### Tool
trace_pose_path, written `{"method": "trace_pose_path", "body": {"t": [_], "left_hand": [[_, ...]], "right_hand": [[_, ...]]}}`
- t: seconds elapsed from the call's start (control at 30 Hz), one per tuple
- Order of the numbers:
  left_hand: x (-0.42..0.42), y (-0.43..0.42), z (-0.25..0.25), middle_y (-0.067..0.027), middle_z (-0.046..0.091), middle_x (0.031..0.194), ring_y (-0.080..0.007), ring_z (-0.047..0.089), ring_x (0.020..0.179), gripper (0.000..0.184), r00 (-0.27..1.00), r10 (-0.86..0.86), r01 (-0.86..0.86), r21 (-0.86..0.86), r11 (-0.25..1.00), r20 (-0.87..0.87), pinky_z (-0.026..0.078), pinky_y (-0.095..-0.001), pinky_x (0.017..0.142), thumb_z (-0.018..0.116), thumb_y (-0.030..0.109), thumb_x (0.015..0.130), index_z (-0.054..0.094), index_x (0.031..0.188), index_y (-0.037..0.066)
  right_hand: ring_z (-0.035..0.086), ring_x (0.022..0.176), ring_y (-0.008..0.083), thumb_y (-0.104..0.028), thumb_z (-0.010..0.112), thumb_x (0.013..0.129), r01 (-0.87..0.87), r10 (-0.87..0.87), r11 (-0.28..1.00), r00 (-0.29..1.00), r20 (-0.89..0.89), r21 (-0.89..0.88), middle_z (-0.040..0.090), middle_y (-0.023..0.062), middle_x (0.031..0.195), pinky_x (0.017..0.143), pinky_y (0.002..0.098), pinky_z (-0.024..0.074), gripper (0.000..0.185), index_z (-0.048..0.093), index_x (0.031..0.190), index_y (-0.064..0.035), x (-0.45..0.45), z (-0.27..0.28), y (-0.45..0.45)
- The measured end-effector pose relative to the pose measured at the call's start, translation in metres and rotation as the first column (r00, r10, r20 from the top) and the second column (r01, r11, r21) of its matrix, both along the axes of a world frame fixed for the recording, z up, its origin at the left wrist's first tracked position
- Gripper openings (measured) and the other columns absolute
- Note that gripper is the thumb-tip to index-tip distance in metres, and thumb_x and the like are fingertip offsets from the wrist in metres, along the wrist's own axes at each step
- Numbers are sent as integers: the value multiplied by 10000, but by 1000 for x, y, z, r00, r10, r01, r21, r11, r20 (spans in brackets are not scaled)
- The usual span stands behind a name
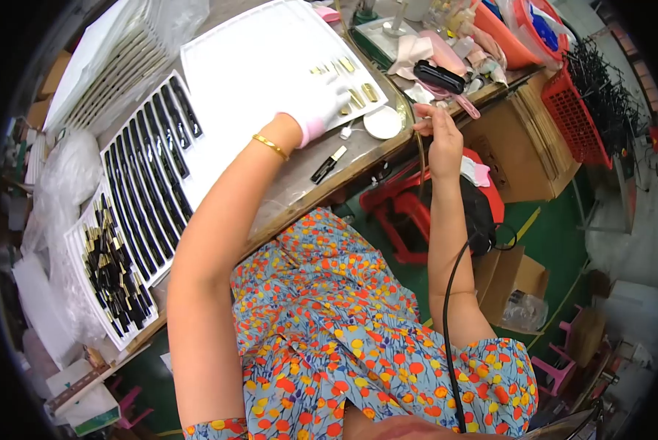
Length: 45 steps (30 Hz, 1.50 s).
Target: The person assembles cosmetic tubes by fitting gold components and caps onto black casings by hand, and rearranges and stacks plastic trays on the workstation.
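Note:
My left hand (320, 108), in a white glove with a pink cuff, reaches over a white sheet-like tray (248, 44). Its fingers lie among several small gold pieces (356, 97), and white glove against white surface hides whether they pinch one. My right hand (443, 139) is bare and raised beside the table edge, fingers partly bent and apart, with nothing visible in them. Between the hands sits a round white dish (382, 122). A small black tube with a pale end (329, 164) lies on the table (292, 187) below my left hand.
To the left are a rack of black strips (149, 176), a tray heaped with black and gold pieces (112, 271) and stacked white trays (116, 73). A black case (439, 76) lies among clutter at right. Beyond are a red basket (575, 117) and cardboard box (520, 147).

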State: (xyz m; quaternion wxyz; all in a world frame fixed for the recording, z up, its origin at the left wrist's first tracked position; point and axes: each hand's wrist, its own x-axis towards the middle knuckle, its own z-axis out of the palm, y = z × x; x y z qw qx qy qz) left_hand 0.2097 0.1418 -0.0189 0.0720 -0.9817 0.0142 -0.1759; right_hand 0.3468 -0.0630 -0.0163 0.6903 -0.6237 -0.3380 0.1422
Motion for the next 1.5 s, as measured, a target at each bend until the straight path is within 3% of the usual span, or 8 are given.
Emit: {"method": "trace_pose_path", "body": {"t": [0.17,0.33,1.0,1.17,1.2,1.3,1.37,1.5], "left_hand": [[9,9,-4,-173,536,957,-330,494,937,272,987,87,-102,-107,989,-136,389,-411,847,380,233,855,539,946,31],[4,3,18,-183,533,1053,-334,491,980,329,953,164,-233,-270,934,-254,377,-411,881,353,255,882,532,1037,28],[5,15,10,-161,569,984,-316,524,929,326,983,55,-58,-10,998,-173,402,-407,850,420,307,857,581,954,41],[-34,-5,19,-159,568,1026,-260,547,923,297,943,292,-170,-523,835,160,441,-360,792,530,214,847,543,1056,4],[-43,-24,29,-136,578,1058,-185,564,896,375,899,438,-130,-939,318,23,464,-313,741,564,255,854,522,1106,-20],[-82,-30,34,-111,588,1013,-156,564,827,397,922,379,-89,-996,19,-76,464,-252,684,552,198,853,466,1165,-31],[-97,-42,21,-96,590,1006,-135,566,795,328,895,416,393,-724,-567,160,482,-237,642,556,153,853,489,1135,0],[-133,-49,4,-93,598,956,-132,579,729,253,913,386,405,-434,-805,135,513,-252,606,544,124,859,511,1083,12]], "right_hand": [[534,817,165,-265,459,901,14,7,995,976,217,-98,574,77,948,739,279,404,310,652,904,-22,11,-13,-5],[248,1269,340,-405,501,838,115,246,932,500,831,-345,417,123,1296,1010,548,132,308,692,919,-176,0,-12,7],[167,1323,315,-419,453,864,92,459,840,405,791,-535,331,67,1384,1037,553,53,352,698,927,-174,12,-14,19],[278,1269,326,-413,424,886,24,255,938,628,735,-346,405,128,1321,1030,501,150,412,709,836,-120,18,-15,18],[346,1217,325,-386,401,906,17,188,966,636,749,-257,422,162,1294,1016,438,213,410,705,872,-113,20,-15,18],[373,1188,303,-372,332,937,-117,154,987,857,492,-106,401,174,1303,998,366,255,470,690,918,-67,-6,-6,17],[350,1208,299,-404,290,939,-236,234,970,862,449,-54,369,163,1332,1012,367,235,531,679,947,-42,-29,4,22],[279,1258,289,-464,240,929,-469,435,883,812,390,-7,306,158,1376,1038,379,177,597,670,989,-55,-83,20,33]]}}
